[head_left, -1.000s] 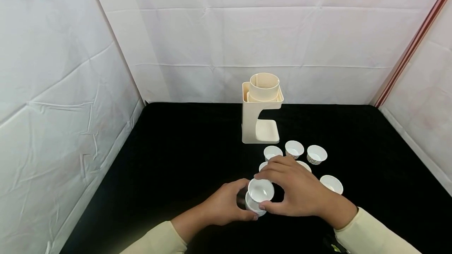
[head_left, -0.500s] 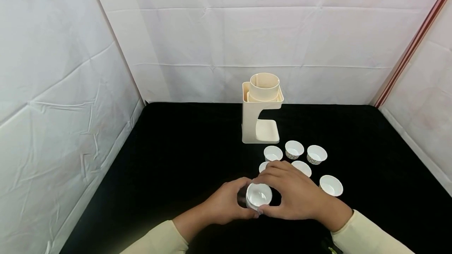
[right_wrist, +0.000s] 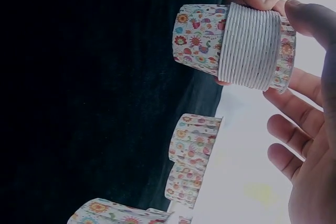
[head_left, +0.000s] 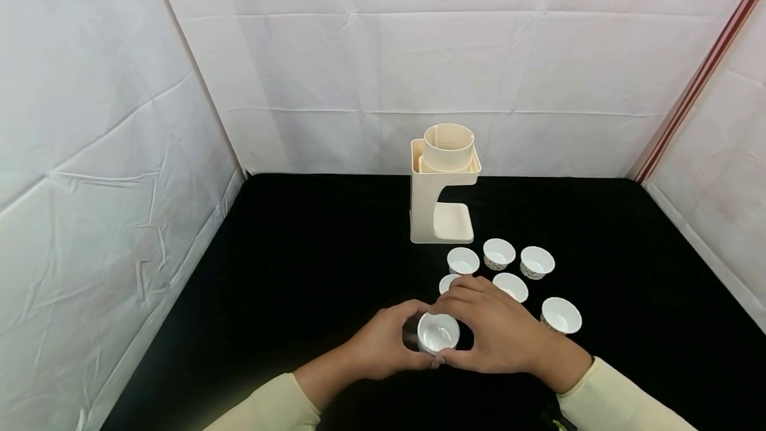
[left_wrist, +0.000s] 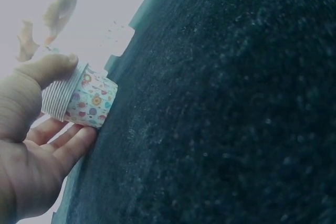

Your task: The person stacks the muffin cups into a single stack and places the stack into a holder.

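Note:
My left hand [head_left: 380, 343] holds a stack of paper baking cups [right_wrist: 249, 48], thumb on one side and fingers on the other. Many white rims lie close together in the stack, and its lowest cup shows a colourful flower print [left_wrist: 93, 99]. With thumb and forefinger, my right hand [head_left: 499, 331] pinches the top baking cup [right_wrist: 286, 51], which is partly nested in the stack's upper end. From above, only this cup's white inside shows, facing up between both hands. In the right wrist view the right hand's other fingers stand apart, off the stack.
Several single baking cups stand mouth-up on the black tabletop [head_left: 311, 251]: one at the back [head_left: 499, 254], one at the right [head_left: 562, 315], one partly behind my right hand [head_left: 450, 283]. A cream-coloured stand [head_left: 423, 208] with a round holder [head_left: 447, 151] rises behind them. White cloth walls surround the table.
My right hand has lowered the top baking cup onto the stack, so the two, seen apart earlier, now line up. The left hand has stayed nearly still.

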Demonstrator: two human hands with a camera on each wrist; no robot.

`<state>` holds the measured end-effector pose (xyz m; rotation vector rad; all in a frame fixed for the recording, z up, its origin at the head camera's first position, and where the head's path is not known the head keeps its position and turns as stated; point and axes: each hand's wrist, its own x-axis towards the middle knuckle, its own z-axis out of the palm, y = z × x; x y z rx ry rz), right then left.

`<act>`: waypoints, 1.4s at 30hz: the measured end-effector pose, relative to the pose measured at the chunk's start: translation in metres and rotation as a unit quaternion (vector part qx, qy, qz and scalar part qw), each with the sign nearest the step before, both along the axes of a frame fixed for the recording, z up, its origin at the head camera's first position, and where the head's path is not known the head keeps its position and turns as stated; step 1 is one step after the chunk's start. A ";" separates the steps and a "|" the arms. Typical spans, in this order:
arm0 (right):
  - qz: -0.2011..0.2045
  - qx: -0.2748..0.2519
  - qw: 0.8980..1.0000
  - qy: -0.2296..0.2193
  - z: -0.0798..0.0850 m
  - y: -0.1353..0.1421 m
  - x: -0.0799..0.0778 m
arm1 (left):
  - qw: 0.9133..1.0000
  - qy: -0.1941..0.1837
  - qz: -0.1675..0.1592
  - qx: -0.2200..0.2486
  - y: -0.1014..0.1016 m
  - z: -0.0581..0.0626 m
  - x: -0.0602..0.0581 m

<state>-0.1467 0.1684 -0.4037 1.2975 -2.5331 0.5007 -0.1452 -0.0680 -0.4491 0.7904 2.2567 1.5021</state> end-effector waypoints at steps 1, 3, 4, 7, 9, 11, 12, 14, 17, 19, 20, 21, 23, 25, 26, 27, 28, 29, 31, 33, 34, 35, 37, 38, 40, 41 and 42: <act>-0.001 0.001 1.000 -0.001 -0.001 0.000 0.000 | 1.000 0.001 0.000 0.001 0.000 0.000 0.000; -0.004 0.004 1.000 -0.003 -0.002 0.000 0.000 | 1.000 0.001 0.001 0.002 0.000 -0.001 -0.001; -0.006 0.005 1.000 -0.004 -0.003 0.000 0.000 | 1.000 0.001 0.001 0.003 0.000 -0.001 -0.001; -0.009 0.006 1.000 -0.004 -0.005 0.000 -0.001 | 1.000 -0.001 0.004 0.001 0.001 -0.001 -0.001; -0.009 0.006 1.000 -0.003 -0.006 0.000 -0.001 | 1.000 -0.004 0.007 0.000 0.001 -0.001 -0.001; -0.009 0.005 1.000 -0.001 -0.007 0.000 -0.002 | 1.000 -0.007 0.009 0.000 0.001 -0.001 -0.001; -0.010 0.005 1.000 0.000 -0.007 0.000 -0.002 | 1.000 -0.007 0.009 0.000 0.001 0.000 -0.001; -0.010 0.005 1.000 -0.001 -0.008 0.000 -0.002 | 1.000 -0.008 0.009 0.001 0.001 0.000 -0.001; -0.013 0.008 1.000 -0.008 -0.008 0.000 -0.002 | 1.000 -0.008 0.009 0.004 0.001 0.000 -0.001; -0.016 0.010 1.000 -0.016 -0.008 0.000 -0.002 | 1.000 -0.011 0.009 0.009 0.001 0.000 -0.001; -0.017 0.010 1.000 -0.019 -0.008 0.000 -0.002 | 1.000 -0.012 0.009 0.010 0.001 0.000 -0.001; -0.019 0.009 1.000 -0.022 -0.008 0.001 -0.002 | 1.000 -0.011 0.009 0.010 0.001 0.000 -0.002; -0.021 0.004 0.999 -0.026 -0.008 0.003 -0.002 | 1.000 -0.014 0.009 0.011 0.001 0.000 -0.001; -0.023 0.000 0.999 -0.026 -0.008 0.006 -0.002 | 1.000 -0.012 0.010 0.006 0.001 0.000 -0.002; -0.024 -0.002 0.999 -0.024 -0.007 0.008 -0.002 | 1.000 -0.011 0.009 0.004 0.001 0.000 -0.002; -0.026 -0.005 0.999 -0.021 -0.007 0.010 -0.002 | 1.000 -0.010 0.008 0.004 0.002 0.000 -0.002; -0.028 -0.007 0.999 -0.018 -0.007 0.012 -0.002 | 1.000 -0.009 0.008 0.003 0.002 -0.001 -0.002; -0.031 -0.007 0.999 -0.015 -0.006 0.015 -0.001 | 1.000 -0.007 0.007 0.002 0.002 -0.001 -0.002; -0.038 -0.006 0.999 -0.009 -0.005 0.020 -0.001 | 1.000 -0.005 0.005 0.003 0.003 -0.001 -0.003; -0.046 -0.003 0.999 -0.005 -0.004 0.026 0.000 | 1.000 -0.003 0.004 0.002 0.004 -0.002 -0.003; -0.049 -0.001 0.999 -0.005 -0.004 0.029 0.001 | 1.000 -0.002 0.005 0.000 0.004 -0.002 -0.003; -0.053 0.001 0.999 -0.005 -0.003 0.031 0.001 | 1.000 -0.001 0.005 -0.002 0.004 -0.002 -0.004; -0.055 0.003 0.998 -0.001 -0.002 0.036 0.001 | 1.000 0.002 0.006 -0.007 0.004 -0.001 -0.004; -0.056 0.004 0.998 0.001 -0.002 0.038 0.002 | 1.000 0.003 0.007 -0.010 0.004 -0.001 -0.005; -0.055 0.001 0.998 0.005 0.000 0.042 0.002 | 1.000 0.006 0.008 -0.013 0.005 -0.001 -0.005; -0.056 0.002 0.998 0.006 0.001 0.045 0.003 | 1.000 0.007 0.008 -0.015 0.005 0.000 -0.005; -0.057 0.002 0.998 0.007 0.001 0.047 0.003 | 1.000 0.007 0.008 -0.015 0.005 0.000 -0.005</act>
